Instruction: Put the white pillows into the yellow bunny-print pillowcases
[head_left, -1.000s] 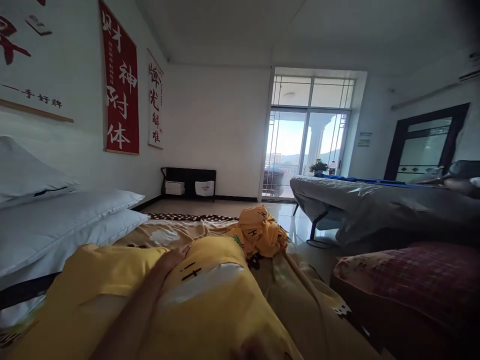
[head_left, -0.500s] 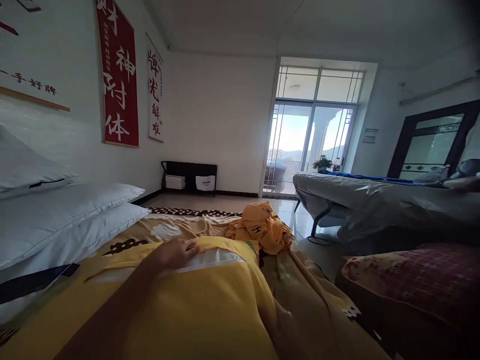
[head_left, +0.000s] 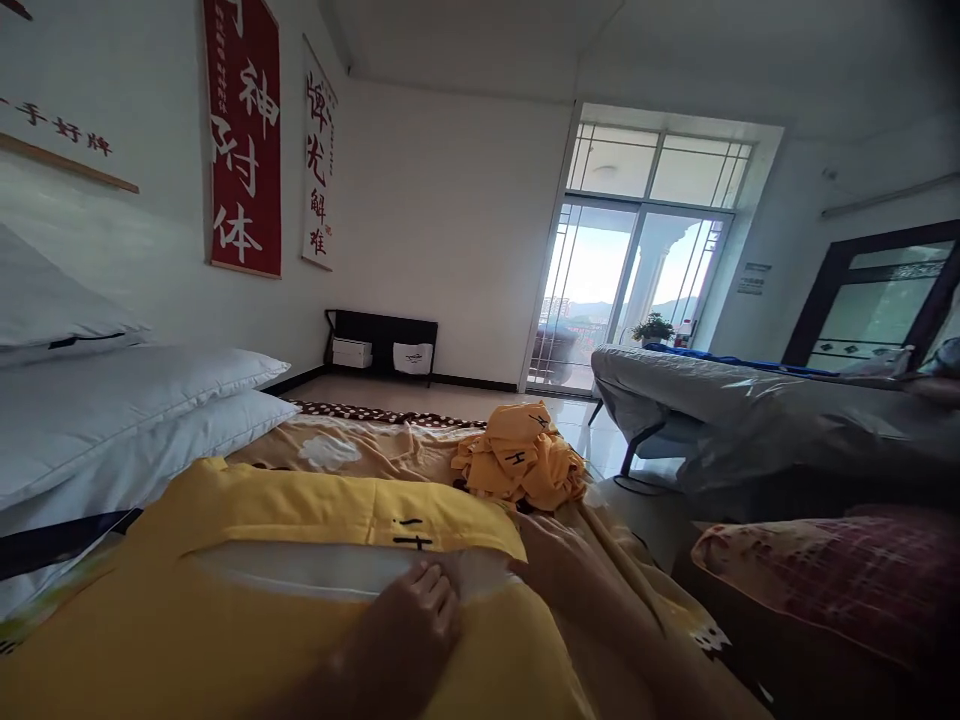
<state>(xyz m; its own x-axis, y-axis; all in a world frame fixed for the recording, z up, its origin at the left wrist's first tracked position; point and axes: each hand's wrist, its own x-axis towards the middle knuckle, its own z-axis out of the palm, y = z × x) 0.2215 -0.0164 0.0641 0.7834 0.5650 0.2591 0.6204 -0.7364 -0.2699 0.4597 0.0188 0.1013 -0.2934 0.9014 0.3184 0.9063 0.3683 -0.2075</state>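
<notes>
In front of me lies a yellow pillowcase [head_left: 315,500] with a long slit across it, and a white pillow [head_left: 300,568] shows through the gap. At the right part of the slit my left hand [head_left: 427,610] is closed on the case's edge, its fingers curled. My right hand [head_left: 559,560] grips the right end of the same case, the thumb on top and the other fingertips partly hidden. Beyond that end sits a crumpled heap of orange cloth [head_left: 525,460] with dark letters.
White pillows [head_left: 150,410] are stacked at the left on the patterned bedding [head_left: 382,452]. To the right stand a plastic-covered table [head_left: 675,385] and a red patterned cushion [head_left: 825,580]. A low black rack [head_left: 382,345] stands against the back wall.
My left hand has moved right and down along the slit. My right hand has risen to the case's right end. The slit shows wider, and its far flap now lies toward the back with lettering visible.
</notes>
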